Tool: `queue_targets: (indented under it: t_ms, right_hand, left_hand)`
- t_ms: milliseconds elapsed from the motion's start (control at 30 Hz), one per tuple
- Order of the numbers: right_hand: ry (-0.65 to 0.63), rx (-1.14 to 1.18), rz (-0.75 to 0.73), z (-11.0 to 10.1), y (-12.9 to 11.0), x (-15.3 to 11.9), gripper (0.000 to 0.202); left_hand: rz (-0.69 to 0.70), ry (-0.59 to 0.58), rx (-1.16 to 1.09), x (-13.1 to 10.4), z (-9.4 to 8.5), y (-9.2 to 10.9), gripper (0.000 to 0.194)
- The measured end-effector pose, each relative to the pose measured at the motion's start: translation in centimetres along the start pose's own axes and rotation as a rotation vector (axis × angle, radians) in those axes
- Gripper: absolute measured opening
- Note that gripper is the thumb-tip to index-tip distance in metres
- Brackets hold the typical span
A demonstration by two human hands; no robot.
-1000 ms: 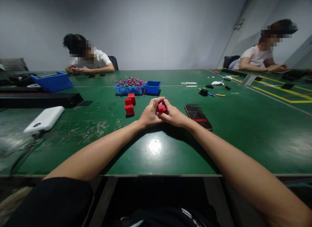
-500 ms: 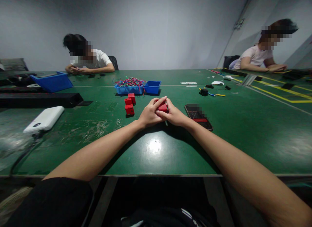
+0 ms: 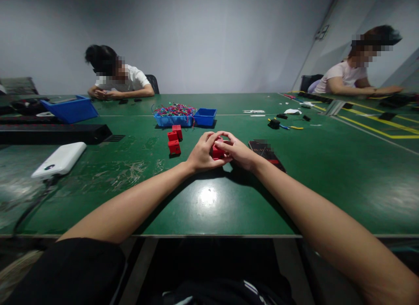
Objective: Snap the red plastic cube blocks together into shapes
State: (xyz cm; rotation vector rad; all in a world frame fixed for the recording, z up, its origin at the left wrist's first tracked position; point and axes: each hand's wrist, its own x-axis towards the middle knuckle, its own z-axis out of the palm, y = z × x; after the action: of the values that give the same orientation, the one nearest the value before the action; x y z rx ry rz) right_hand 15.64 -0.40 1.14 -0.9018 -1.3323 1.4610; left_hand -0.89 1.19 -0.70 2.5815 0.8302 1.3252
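Between my two hands is a red block-like part (image 3: 217, 153), partly covered by fingers, held just above the green table. My left hand (image 3: 202, 153) wraps its left side, with the thumb beneath and fingers over the top. From the right, my right hand (image 3: 241, 152) closes on the same part, its fingers across the top and front. Several similar red blocks (image 3: 174, 147) sit grouped on the table left of my hands. A dark smartphone (image 3: 266, 154) lies right of my right hand, partly hidden by the wrist.
Behind my hands stand a blue bin of coloured wires (image 3: 173, 120) and a smaller blue bin (image 3: 205, 117). A white power bank (image 3: 60, 160) with a cable lies left. Pliers (image 3: 284, 126) and scraps lie right. Two people (image 3: 122, 82) sit across the table.
My hands have turned the red part and shifted their grip; my right fingers now lie over its front and more of it shows. The person at right has stretched an arm forward.
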Motion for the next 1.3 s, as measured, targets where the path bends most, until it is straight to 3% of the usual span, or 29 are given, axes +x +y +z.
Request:
queue_targets:
  t_ms: [367,633,700,767,900,1033,1167,1300]
  right_hand:
    - [-0.035,0.054,0.005,0.3,-0.4,-0.1,0.05]
    - [-0.037,-0.027,-0.052,0.1,-0.3,-0.1,0.051]
    - [-0.037,-0.034,-0.052,0.1,-0.3,-0.1,0.052]
    - [-0.038,-0.035,-0.043,0.2,-0.2,-0.1,0.054]
    - [-0.054,-0.036,-0.049,0.1,0.0,0.0,0.056]
    - [-0.063,-0.082,-0.071,0.0,0.3,0.1,0.056]
    - [-0.043,-0.152,-0.197,0.2,0.3,-0.1,0.051]
    - [-0.109,-0.189,-0.246,0.6,0.0,-0.3,0.048]
  left_hand:
    - [0.171,0.009,-0.019,0.1,0.1,-0.4,0.079]
    - [0.175,-0.032,-0.113,0.1,0.0,-1.1,0.084]
    - [0.103,-0.033,-0.223,0.0,0.0,-1.0,0.073]
    - [-0.069,0.029,-0.355,0.0,0.2,-0.7,0.057]
    - [-0.417,0.213,-0.524,0.3,0.9,-0.3,0.056]
    - [-0.681,0.158,-0.815,1.0,1.4,-0.9,0.052]
    - [-0.726,0.102,-0.956,1.2,1.3,-1.7,0.05]
    - [-0.686,-0.066,-1.101,1.1,0.8,-1.9,0.056]
